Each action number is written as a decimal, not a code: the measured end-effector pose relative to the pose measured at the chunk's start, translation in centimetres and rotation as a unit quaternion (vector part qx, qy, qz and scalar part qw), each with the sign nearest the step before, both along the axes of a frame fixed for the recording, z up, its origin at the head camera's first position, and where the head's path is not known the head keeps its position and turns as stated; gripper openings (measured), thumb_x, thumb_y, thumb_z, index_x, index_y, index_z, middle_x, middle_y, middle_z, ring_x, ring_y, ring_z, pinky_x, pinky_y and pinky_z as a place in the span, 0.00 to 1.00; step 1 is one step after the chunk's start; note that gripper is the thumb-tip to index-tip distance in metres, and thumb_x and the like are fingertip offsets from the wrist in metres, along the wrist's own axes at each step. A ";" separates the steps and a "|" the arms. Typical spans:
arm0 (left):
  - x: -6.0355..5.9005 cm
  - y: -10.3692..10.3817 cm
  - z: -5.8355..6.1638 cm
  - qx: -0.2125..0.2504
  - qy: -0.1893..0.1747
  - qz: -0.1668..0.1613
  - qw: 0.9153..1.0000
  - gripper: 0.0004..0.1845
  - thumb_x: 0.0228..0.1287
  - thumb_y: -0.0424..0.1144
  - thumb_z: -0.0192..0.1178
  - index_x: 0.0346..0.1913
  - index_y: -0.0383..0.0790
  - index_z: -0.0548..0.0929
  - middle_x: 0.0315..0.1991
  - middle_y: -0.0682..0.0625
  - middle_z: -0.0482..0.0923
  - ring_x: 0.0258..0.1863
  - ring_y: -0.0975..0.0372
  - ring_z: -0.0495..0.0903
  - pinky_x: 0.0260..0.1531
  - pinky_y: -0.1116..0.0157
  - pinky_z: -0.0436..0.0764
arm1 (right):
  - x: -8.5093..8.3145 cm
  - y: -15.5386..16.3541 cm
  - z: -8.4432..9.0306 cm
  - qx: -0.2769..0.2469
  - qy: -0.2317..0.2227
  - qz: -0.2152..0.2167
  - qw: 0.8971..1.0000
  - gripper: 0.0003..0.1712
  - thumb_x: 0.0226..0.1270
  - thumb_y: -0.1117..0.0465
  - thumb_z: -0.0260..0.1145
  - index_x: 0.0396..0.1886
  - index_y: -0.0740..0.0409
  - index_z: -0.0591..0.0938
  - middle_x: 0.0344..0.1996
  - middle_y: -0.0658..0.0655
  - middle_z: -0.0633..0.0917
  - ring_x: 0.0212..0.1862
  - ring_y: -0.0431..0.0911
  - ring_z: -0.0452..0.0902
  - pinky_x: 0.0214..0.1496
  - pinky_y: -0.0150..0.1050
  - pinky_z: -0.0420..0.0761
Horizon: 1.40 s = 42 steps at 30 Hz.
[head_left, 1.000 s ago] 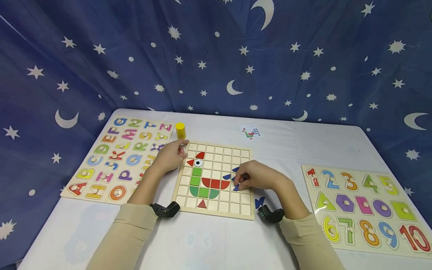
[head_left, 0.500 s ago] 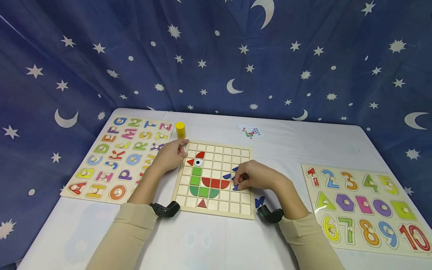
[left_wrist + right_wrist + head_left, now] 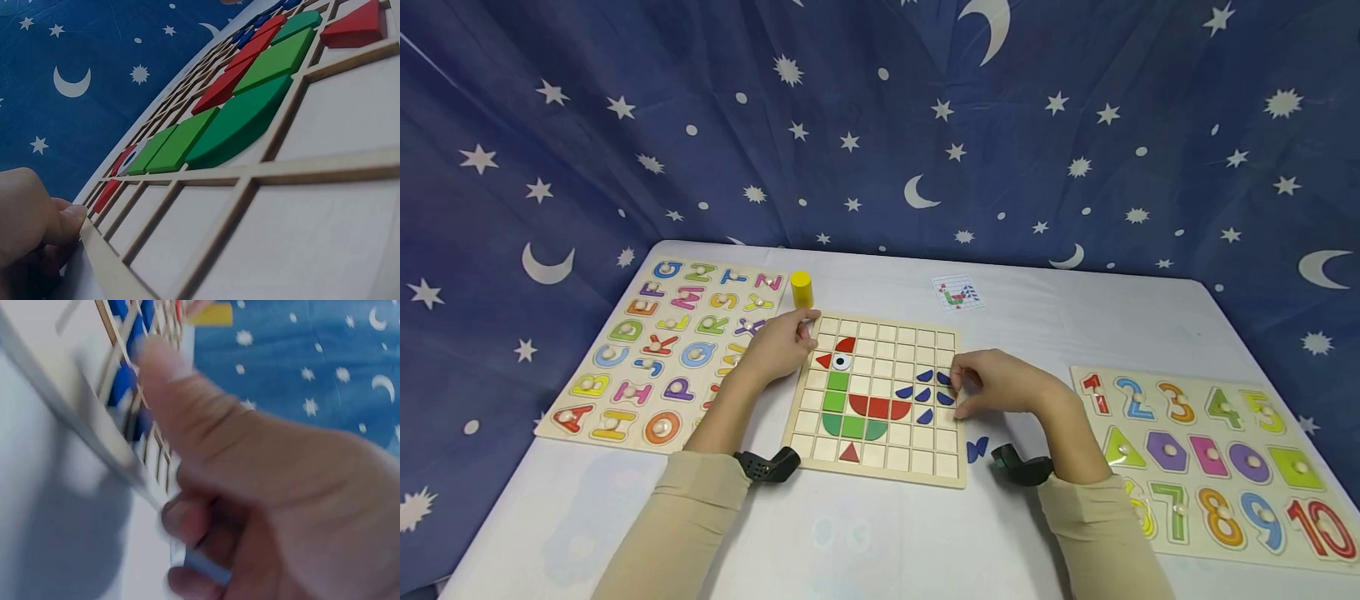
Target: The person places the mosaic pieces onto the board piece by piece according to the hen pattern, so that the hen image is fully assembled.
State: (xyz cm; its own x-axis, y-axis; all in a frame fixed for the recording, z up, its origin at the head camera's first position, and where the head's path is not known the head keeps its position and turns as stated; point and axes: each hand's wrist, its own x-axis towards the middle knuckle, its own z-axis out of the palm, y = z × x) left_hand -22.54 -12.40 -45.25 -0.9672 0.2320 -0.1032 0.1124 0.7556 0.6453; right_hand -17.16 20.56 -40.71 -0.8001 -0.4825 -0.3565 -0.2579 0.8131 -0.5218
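Note:
A wooden grid board (image 3: 886,472) bears a bird figure of coloured blocks: a red beak, a white eye block (image 3: 841,362), green squares (image 3: 836,382), and a red body row (image 3: 877,407). Several dark blue leaf-shaped blocks (image 3: 925,416) lie in cells at its right side. My left hand (image 3: 777,344) pinches the board's left edge near the far corner; in the left wrist view the thumb (image 3: 74,219) presses on the frame. My right hand (image 3: 1000,383) hovers at the board's right edge, thumb and fingers apart, nothing seen between them. Two blue blocks (image 3: 977,450) lie on the table beside the board.
A letter puzzle board (image 3: 617,442) lies at left, a number and shape puzzle board (image 3: 1206,550) at right. Behind the grid board stand a yellow cylinder (image 3: 802,291) and a small picture card (image 3: 957,292) showing a bird pattern. A starry blue curtain (image 3: 880,125) backs the table.
My right hand has drawn back to the right, off a blue block that now lies in its cell, uncovering more blue blocks. My left hand stays in place.

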 end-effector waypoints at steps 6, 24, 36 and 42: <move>0.0 -0.1 -0.1 -0.002 -0.001 -0.001 1.000 0.25 0.64 0.36 0.57 0.64 0.43 0.71 0.30 0.50 0.69 0.30 0.59 0.68 0.33 0.63 0.65 | 0.3 1.0 -0.2 0.138 -0.056 -0.042 0.988 0.37 0.30 0.47 0.83 0.38 0.50 0.71 0.35 0.53 0.73 0.42 0.47 0.68 0.41 0.42 0.66; 0.0 -0.1 -0.1 -0.004 -0.006 0.003 1.000 0.25 0.64 0.37 0.56 0.65 0.44 0.70 0.29 0.50 0.69 0.30 0.59 0.68 0.34 0.63 0.66 | -0.6 2.3 -0.6 0.072 -0.027 -0.059 0.995 0.15 0.50 0.58 0.75 0.37 0.49 0.79 0.27 0.52 0.74 0.33 0.44 0.69 0.35 0.37 0.68; 0.0 -0.1 0.1 -0.004 -0.005 -0.001 1.000 0.25 0.64 0.37 0.56 0.65 0.44 0.70 0.29 0.50 0.68 0.30 0.59 0.68 0.34 0.63 0.65 | -0.9 1.4 -1.3 0.046 0.052 -0.066 0.995 0.06 0.54 0.63 0.72 0.29 0.51 0.81 0.26 0.49 0.78 0.32 0.43 0.71 0.38 0.37 0.71; -0.1 0.0 0.1 -0.006 -0.007 0.000 1.000 0.25 0.64 0.37 0.56 0.65 0.44 0.70 0.30 0.50 0.69 0.30 0.59 0.68 0.33 0.63 0.65 | -1.1 1.5 -1.4 0.052 0.081 -0.081 0.992 0.04 0.58 0.61 0.70 0.30 0.53 0.81 0.27 0.50 0.79 0.32 0.44 0.71 0.37 0.37 0.71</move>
